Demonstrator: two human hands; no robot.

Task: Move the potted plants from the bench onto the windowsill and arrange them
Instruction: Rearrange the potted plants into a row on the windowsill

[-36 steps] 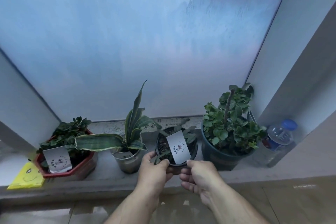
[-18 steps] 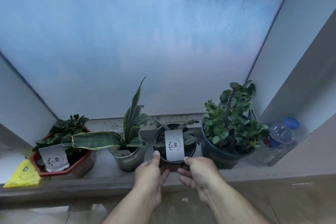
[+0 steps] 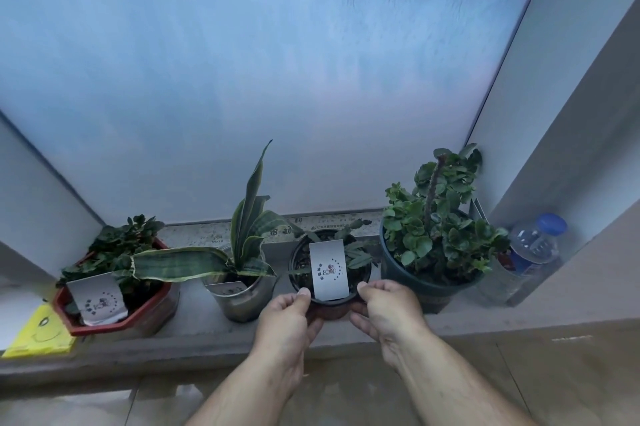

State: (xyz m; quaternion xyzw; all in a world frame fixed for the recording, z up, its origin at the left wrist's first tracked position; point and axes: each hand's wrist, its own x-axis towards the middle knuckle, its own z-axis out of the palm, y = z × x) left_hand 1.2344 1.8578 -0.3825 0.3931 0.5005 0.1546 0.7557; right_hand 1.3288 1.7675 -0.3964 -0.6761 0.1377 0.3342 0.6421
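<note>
I have both hands on the small black pot (image 3: pixel 329 290), which sits on the windowsill (image 3: pixel 194 325) between the metal pot (image 3: pixel 242 297) holding the striped, sword-leaved plant and the big dark blue pot (image 3: pixel 426 283) of round-leaved greenery. My left hand (image 3: pixel 287 325) curls around the pot's left side with the thumb up on the rim; my right hand (image 3: pixel 388 311) mirrors it on the right side, thumb on the rim, fingers wrapped low and underneath. Both are closed on the pot — a two-sided cradle, not a pinch.

I judge this as the arranging step: the pot is in the row and I am settling its place and facing. The white label card (image 3: pixel 329 270) stands in the soil, tilted toward me, so I would turn the pot only by its wall and keep my thumbs off the card. A long leaf from the metal pot reaches left over the red pot (image 3: pixel 114 315), and the blue pot's foliage hangs close on the right — I would slide the small pot flat along the sill rather than lift it into either. Before letting go, I want its base fully on the ledge, not overhanging the front edge.
</note>
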